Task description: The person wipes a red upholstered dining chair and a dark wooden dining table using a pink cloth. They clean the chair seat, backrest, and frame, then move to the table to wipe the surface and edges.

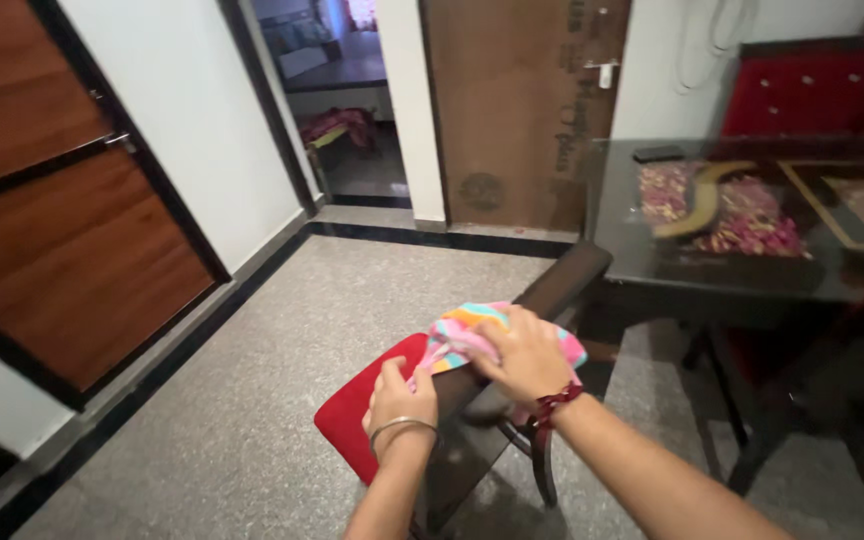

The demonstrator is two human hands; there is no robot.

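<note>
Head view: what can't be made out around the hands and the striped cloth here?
- Striped cloth: its middle is covered by the right hand; full shape and size unclear.
- Left hand: fingertips curl out of sight at the cloth's edge; grip uncertain.
- Red chair seat: mostly hidden by the left forearm and the dark backrest.
- Chair legs: blurred, partly cut off by the bottom edge.
- Items under the glass table: blurred by reflections.

open floor (pixel 282 330) leftward (glass table (pixel 652 250) close on the right)
</note>
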